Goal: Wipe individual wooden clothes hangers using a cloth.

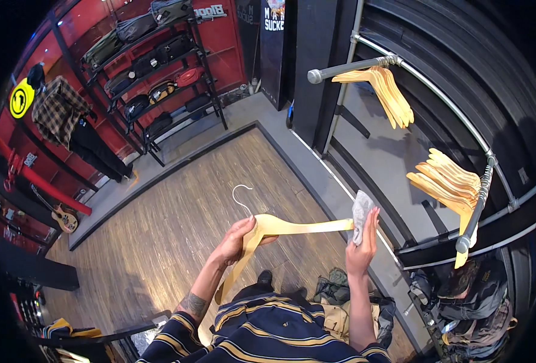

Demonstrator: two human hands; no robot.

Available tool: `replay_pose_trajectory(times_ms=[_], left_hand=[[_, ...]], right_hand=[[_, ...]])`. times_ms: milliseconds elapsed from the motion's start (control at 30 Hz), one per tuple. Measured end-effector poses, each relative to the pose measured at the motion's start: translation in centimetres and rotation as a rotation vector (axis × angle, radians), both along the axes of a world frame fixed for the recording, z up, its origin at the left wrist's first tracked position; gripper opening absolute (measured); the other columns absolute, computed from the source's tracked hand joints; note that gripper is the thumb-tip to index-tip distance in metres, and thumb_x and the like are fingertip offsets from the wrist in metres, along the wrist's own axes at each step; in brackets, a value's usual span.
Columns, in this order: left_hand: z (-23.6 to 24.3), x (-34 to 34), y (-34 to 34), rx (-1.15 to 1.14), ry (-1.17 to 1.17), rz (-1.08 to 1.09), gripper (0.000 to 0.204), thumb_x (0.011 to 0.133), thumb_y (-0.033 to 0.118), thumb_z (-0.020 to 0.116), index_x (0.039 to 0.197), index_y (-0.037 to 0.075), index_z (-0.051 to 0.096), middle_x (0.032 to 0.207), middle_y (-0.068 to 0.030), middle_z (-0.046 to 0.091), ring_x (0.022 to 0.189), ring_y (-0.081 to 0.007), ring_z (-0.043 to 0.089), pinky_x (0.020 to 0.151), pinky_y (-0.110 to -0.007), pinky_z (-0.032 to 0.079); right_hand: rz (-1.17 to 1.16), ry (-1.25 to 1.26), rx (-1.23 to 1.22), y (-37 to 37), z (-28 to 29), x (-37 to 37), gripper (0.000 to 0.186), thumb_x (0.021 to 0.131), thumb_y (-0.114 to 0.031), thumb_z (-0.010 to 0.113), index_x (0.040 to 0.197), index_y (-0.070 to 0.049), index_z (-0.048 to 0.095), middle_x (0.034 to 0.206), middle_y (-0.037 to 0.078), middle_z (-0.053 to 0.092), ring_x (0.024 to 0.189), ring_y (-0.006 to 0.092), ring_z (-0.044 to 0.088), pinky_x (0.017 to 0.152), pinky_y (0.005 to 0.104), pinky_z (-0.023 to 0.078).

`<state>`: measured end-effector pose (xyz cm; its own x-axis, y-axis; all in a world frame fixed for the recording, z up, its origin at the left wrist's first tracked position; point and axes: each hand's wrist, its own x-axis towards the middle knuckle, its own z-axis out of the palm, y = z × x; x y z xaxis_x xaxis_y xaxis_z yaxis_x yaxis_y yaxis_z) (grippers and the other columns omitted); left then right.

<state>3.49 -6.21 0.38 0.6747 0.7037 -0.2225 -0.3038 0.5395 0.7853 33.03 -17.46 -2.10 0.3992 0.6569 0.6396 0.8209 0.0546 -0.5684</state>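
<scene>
A pale wooden clothes hanger (304, 228) with a metal hook is held in front of my body. My left hand (239, 241) is closed around its middle, just below the hook. One arm of the hanger slants down toward my left forearm; the other stretches right. At that right tip, my right hand (365, 242) presses a light grey cloth (362, 212) against the wood. The right fingers point upward along the cloth, and the thumb side is partly hidden by it.
Wooden hangers hang in two groups on metal rails at right, a far group (389, 97) and a nearer group (449, 181). Folded clothes (334, 287) lie by my feet. Bags (473, 302) are stacked at lower right. A bag shelf (153, 66) and dressed mannequin (62, 115) stand far left.
</scene>
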Motion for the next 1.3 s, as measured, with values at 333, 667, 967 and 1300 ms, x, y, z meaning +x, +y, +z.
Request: replay_pose_trajectory(times_ms=[333,667,967,1300], left_hand=[[-2.5,2.6,-1.4,0.017,-0.082,0.017,0.054,0.104,0.039,0.05,0.14,-0.001,0.042,0.134,-0.018,0.055,0.128,-0.0311,0.055,0.114,-0.042,0.041],[-0.5,4.2,-1.1,0.076,-0.157,0.2,0.054,0.108,0.038,0.033,0.151,0.005,0.034,0.155,-0.0162,0.039,0.122,-0.0284,0.056,0.106,-0.046,0.048],[0.3,3.7,-2.2,0.109,-0.176,0.189,0.067,0.104,0.044,0.042,0.146,-0.009,0.038,0.151,-0.0219,0.043,0.14,-0.0314,0.043,0.12,-0.04,0.03],[0.9,4.5,-2.4,0.063,-0.271,0.234,0.073,0.102,0.049,0.042,0.148,-0.007,0.036,0.15,-0.0234,0.044,0.14,-0.0324,0.042,0.121,-0.041,0.028]], right_hand=[[0.348,0.218,-0.14,1.9,-1.4,-8.4,0.067,0.08,0.014,0.053,0.145,0.0,0.047,0.15,0.024,0.043,0.142,0.0392,0.039,0.119,0.0441,0.032],[0.672,0.212,-0.11,1.3,0.5,-13.9,0.06,0.08,0.005,0.063,0.139,0.005,0.051,0.143,0.023,0.052,0.141,0.0423,0.04,0.116,0.054,0.032],[0.389,0.039,-0.102,5.7,2.4,-6.6,0.07,0.079,0.009,0.053,0.148,-0.004,0.045,0.155,0.019,0.039,0.148,0.0382,0.029,0.122,0.0515,0.022],[0.344,0.183,-0.074,6.7,2.0,-4.5,0.056,0.09,0.002,0.058,0.145,-0.005,0.049,0.156,0.019,0.038,0.149,0.0394,0.023,0.122,0.0488,0.021]])
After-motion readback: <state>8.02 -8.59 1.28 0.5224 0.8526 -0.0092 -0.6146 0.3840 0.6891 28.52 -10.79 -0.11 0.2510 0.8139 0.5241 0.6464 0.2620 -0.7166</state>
